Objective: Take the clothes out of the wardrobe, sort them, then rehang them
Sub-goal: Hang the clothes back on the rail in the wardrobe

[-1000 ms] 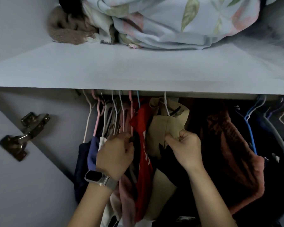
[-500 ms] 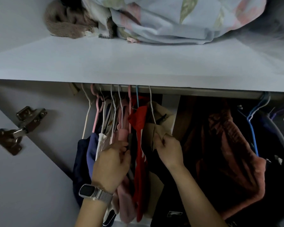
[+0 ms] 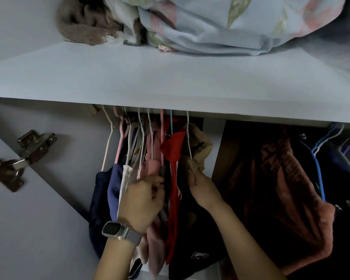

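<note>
Home setting, inside a bedroom-type wardrobe [image 3: 49, 229]. Pale laminate shelf [image 3: 170, 81] above the fingers [image 3: 150, 179]; on it a folded floral quilt [image 3: 220, 23] and a brown knit [image 3: 79, 27] touching its left end. Directly above the fingers, under the shelf edge, a crowd of thin wire hangers [image 3: 141, 128] in white, pink and blue. Mixed everyday garments hang packed together: navy [image 3: 99, 199] left of the fingers, red [image 3: 175, 168] between the hands, rust-brown [image 3: 281, 178] to the right. Far left of the fingers, a metal cabinet hinge [image 3: 18, 158] on the open door.
</note>
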Demonstrator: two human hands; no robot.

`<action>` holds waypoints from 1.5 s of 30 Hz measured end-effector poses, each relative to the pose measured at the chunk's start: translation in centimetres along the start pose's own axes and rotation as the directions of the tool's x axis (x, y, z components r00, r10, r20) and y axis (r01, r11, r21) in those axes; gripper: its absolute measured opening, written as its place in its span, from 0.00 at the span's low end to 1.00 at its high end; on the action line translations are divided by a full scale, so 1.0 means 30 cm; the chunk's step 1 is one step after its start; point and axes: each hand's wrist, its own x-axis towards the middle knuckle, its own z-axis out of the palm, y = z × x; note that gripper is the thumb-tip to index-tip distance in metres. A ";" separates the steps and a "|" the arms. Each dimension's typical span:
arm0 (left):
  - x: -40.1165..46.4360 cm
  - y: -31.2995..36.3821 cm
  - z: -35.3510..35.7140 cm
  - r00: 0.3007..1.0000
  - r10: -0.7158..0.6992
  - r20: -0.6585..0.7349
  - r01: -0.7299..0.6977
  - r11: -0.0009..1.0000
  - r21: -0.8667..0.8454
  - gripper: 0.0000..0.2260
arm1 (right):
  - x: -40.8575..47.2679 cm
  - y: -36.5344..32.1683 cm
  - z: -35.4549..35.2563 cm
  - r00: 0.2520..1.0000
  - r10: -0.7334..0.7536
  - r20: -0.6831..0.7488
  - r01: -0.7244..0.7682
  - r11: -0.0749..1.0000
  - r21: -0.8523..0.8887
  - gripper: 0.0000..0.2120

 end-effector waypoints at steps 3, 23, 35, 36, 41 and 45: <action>0.006 0.029 0.007 1.000 0.029 0.006 -0.028 0.999 -0.027 0.10 | -0.027 0.001 -0.073 0.971 0.084 0.225 -0.114 0.986 0.121 0.12; -0.146 0.419 0.355 0.625 0.611 0.486 -0.538 0.788 -0.299 0.13 | -1.029 0.301 -0.235 0.525 0.544 -0.654 -0.549 0.804 0.229 0.12; -0.866 0.702 0.502 0.063 0.792 0.607 -0.618 0.509 -0.600 0.10 | -1.892 0.236 -0.003 -0.161 0.702 -0.694 -0.484 0.557 0.676 0.09; -0.939 0.719 0.501 0.009 0.794 0.608 -0.622 0.481 -0.618 0.10 | -1.962 0.218 0.030 -0.211 0.706 -0.676 -0.464 0.537 0.705 0.08; -1.371 0.766 0.486 -0.227 0.756 0.614 -0.627 0.369 -0.686 0.10 | -2.343 0.123 0.240 -0.427 0.685 -0.590 -0.398 0.444 0.803 0.08; -1.796 0.765 0.414 -0.416 0.716 0.561 -0.596 0.251 -0.763 0.10 | -2.685 0.029 0.454 -0.590 0.649 -0.479 -0.292 0.382 0.877 0.08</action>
